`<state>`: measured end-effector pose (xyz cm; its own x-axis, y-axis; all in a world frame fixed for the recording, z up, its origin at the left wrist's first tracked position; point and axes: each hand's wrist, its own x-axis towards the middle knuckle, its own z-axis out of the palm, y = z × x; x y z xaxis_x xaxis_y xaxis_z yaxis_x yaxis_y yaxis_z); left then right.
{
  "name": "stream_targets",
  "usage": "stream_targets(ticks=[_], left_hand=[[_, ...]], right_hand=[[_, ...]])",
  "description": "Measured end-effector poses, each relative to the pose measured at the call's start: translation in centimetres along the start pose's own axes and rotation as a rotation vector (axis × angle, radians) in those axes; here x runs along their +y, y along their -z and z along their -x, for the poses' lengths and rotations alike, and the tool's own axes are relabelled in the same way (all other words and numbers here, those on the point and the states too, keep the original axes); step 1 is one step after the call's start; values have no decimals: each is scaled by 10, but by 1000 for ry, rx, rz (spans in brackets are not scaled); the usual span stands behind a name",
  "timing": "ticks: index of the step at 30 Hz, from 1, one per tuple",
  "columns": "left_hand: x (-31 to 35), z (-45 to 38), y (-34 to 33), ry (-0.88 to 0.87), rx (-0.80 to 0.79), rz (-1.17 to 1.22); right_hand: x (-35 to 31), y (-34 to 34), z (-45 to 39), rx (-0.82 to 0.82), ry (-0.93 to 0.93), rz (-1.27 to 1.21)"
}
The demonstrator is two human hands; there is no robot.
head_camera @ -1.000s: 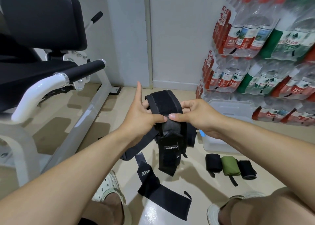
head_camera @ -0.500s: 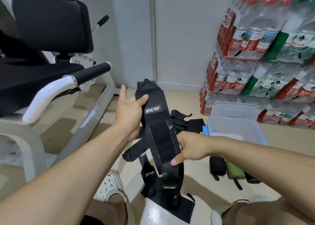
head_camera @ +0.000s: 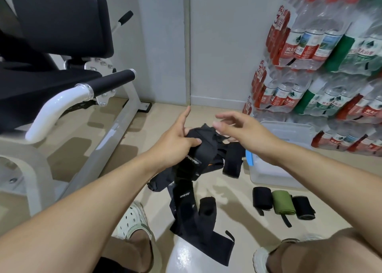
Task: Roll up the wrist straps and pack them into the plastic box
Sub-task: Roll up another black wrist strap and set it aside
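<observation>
- A black wrist strap (head_camera: pixel 195 148) is held up over the floor by the left hand (head_camera: pixel 175 142): its upper end is pinched under the thumb, the index finger is stretched forward, and the rest of the strap hangs down towards the floor.
- The right hand (head_camera: pixel 241 132) is held just beside the top of that strap with fingers spread and relaxed; nothing is grasped by it, and whether the lower fingertips touch the fabric cannot be told because of blur.
- The step in hand is judged to be the start of a roll: the top end is gathered, but no tight coil is formed yet.
- For the next move, the free end would need to be caught by the right hand and wound round while tension is kept by the left.
- Three finished rolls are lying side by side on the floor: a black roll (head_camera: pixel 262 197), a green roll (head_camera: pixel 282 202) and a second black roll (head_camera: pixel 303 207), just in front of the plastic box (head_camera: pixel 275 175), not yet packed in it.
- More loose straps (head_camera: pixel 198 231) are heaped on the floor below the hands.
- White lettering is printed on the held strap, twice; it is too blurred to be spelled with confidence.
- Red and green labels with Chinese characters are carried by the stacked water bottles (head_camera: pixel 306 43); a large "3" is readable on the wrap.
</observation>
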<state>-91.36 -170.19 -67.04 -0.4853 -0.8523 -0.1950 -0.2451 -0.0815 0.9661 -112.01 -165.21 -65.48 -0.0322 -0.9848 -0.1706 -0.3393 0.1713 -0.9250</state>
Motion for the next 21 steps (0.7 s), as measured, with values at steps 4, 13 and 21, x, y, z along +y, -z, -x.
stream_targets(ticks=[4, 13, 21], left_hand=[[3, 1, -5, 12, -81, -99], [1, 3, -14, -86, 36, -181], [2, 10, -11, 25, -8, 81]], right_hand=[[-8, -5, 7, -128, -91, -33], [-10, -1, 12, -296, -342, -359], [-4, -9, 7, -66, -309, -925]])
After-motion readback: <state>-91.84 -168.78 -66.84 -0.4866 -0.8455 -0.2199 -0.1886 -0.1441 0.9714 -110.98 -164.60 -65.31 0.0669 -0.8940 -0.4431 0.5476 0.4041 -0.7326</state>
